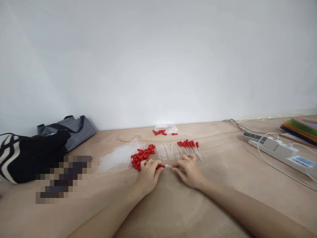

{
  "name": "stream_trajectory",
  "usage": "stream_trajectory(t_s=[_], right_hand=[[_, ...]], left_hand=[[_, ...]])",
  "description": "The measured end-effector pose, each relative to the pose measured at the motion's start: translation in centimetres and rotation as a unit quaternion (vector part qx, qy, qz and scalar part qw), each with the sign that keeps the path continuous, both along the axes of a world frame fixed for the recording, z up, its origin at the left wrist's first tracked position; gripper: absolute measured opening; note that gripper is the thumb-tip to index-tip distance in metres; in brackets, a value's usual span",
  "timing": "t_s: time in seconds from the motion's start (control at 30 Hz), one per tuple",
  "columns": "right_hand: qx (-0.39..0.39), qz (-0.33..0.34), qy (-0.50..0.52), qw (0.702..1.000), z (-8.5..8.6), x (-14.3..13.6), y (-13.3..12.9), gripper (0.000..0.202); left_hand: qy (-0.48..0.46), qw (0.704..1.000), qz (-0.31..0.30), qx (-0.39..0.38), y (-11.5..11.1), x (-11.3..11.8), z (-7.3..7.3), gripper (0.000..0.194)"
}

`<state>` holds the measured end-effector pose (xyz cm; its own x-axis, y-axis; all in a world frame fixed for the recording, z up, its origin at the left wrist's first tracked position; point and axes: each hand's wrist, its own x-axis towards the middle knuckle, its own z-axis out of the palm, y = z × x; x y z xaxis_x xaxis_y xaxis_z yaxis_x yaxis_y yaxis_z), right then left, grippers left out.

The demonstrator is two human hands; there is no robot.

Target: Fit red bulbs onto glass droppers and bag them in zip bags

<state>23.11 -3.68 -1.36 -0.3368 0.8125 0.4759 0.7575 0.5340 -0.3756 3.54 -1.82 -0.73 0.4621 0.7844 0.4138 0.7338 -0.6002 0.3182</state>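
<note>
Between thumb and fingers, my left hand (149, 173) pinches a red rubber bulb (160, 167). My right hand (189, 172) grips a thin clear tube (168, 166), whose tip points at the bulb's open end; whether they touch is too small to tell. A pile of red bulbs (138, 159) lies just beyond my left hand. Behind both hands is a row of clear tubes (167, 152). To its right, several tubes capped with red bulbs (188, 143) lie side by side.
Clear plastic bags (115, 158) lie left of the pile. More loose red bulbs (158, 132) and a bag of tubes (170, 128) are near the wall. Dark bags (32, 155) stand at left; a power strip (284, 153) with cables and colored folders (300, 129) are at right.
</note>
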Motion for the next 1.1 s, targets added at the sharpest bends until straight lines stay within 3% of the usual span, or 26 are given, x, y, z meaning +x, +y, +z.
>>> stream_trajectory(t_s=[0.33,0.63,0.9,1.1], right_hand=[[0.037,0.044,-0.013,0.998,-0.2,0.0,0.0,0.018],[0.048,0.054,-0.037,0.997,0.4,0.0,-0.3,0.019],[0.032,0.064,-0.014,0.997,0.8,-0.2,-0.2,0.018],[-0.023,0.08,-0.018,0.996,1.1,-0.1,0.0,0.02]], left_hand=[[-0.005,1.0,-0.006,-0.027,-0.2,0.2,0.2,0.015],[-0.001,1.0,-0.028,0.01,-0.8,0.2,0.4,0.015],[-0.007,0.998,-0.044,0.043,-1.0,0.2,0.5,0.014],[-0.01,0.996,-0.076,0.052,-1.3,0.2,0.5,0.016]])
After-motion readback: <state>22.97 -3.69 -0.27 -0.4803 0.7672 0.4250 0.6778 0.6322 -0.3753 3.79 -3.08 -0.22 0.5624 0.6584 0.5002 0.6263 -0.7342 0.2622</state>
